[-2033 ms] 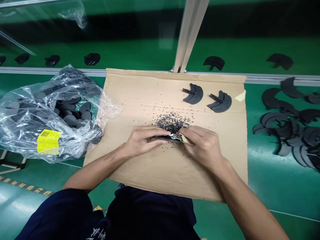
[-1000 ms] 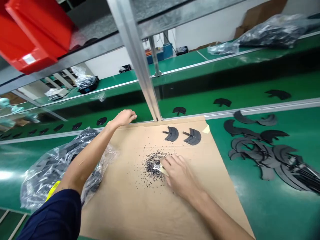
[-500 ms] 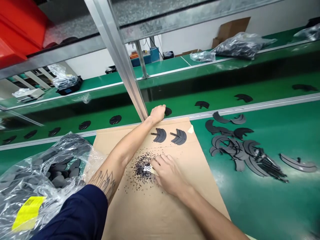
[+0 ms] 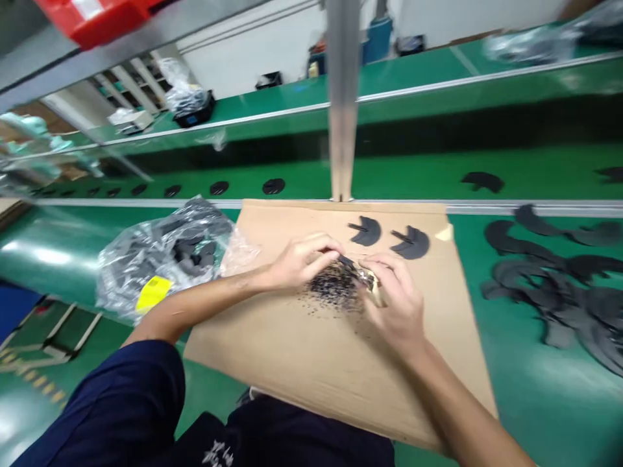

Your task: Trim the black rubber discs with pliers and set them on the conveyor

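Over a heap of black crumbs [image 4: 331, 287], my two hands are close together. My left hand [image 4: 304, 261] is closed, thumb and finger pinching a small dark plastic piece [image 4: 346, 261]; the rest of that piece is hidden or blurred. My right hand [image 4: 396, 295] is wrapped round a small metal tool with pale handles, which looks like nippers [image 4: 368, 280]. Its head meets the end of the dark piece. Just beyond my hands, two black fan-shaped parts with stems, one left [image 4: 366, 231] and one right [image 4: 411, 242], lie on the brown cardboard sheet [image 4: 302, 363].
A clear plastic bag [image 4: 141, 250] of dark parts lies at left. Loose curved black parts [image 4: 549, 272] are piled at right. Behind the cardboard, a metal post [image 4: 342, 130] rises beside a green channel [image 4: 403, 178] with several spaced black parts. A red bin [image 4: 102, 23] hangs overhead.
My left hand has come back from the channel to the crumb heap, bringing a dark piece. My right hand has lifted the tool to it. The camera view has turned left.
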Motion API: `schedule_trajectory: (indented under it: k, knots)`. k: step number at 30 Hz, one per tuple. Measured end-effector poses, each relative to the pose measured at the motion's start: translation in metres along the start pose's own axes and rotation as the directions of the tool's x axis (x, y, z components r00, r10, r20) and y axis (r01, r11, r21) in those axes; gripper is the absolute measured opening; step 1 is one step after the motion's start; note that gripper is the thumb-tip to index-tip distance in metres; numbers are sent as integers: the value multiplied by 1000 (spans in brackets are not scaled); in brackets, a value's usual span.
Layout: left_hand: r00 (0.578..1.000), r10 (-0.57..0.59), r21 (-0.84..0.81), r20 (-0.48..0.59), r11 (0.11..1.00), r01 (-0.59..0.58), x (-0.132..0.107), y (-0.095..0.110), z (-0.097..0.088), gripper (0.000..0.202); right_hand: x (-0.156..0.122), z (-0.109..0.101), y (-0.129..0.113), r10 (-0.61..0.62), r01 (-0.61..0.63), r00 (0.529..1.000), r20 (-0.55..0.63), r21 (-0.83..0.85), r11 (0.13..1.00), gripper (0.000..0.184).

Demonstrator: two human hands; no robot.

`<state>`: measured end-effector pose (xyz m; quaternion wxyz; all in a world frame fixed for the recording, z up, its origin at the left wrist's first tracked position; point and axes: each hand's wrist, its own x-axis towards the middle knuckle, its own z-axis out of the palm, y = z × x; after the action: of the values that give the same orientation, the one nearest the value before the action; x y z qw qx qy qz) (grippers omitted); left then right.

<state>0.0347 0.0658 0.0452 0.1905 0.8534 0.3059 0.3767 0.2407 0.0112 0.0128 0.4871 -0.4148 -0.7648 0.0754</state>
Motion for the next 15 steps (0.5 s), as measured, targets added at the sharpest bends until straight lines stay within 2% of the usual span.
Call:
schedule_trajectory:
  k: [1,2,4,5,6,7,8,9,11,12,15]
  knots:
    - [999,-23,-14,28,1000,24,-12,2,-5,18,2,2,0,4,-12,995,97,90,996,20]
    - [996,-50,-10,70,999,50,-22,3,-13,20,3,4,1,42,-61,989,142,132,989,13]
    - [966,-149,102,210,986,130,-39,-2,-37,23,6,8,2,137,-164,977,166,160,973,7]
    - [920,-261,242,292,951,193,-46,-7,-55,23,8,9,3,177,-208,968,176,179,962,8]
    - [844,-412,420,342,871,255,-54,-12,-75,23,11,10,4,216,-255,956,197,200,946,10]
    - [741,-576,609,345,738,290,-62,-18,-96,24,13,10,4,249,-297,943,219,222,929,15]
    - [607,-752,790,257,525,317,-71,-26,-117,25,16,9,4,285,-343,926,248,236,909,19]
    - [539,-827,852,162,392,346,-79,-34,-137,24,18,9,3,333,-397,904,268,238,887,24]
    - [461,-887,895,34,232,382,-95,-52,-168,25,22,9,-1,452,-513,846,283,205,833,31]
    - [441,-898,897,-3,193,399,-101,-61,-177,29,23,9,-3,512,-569,812,281,179,803,35]
    - [388,-920,898,-56,124,422,-112,-83,-188,37,25,13,-12,618,-666,736,275,133,734,44]
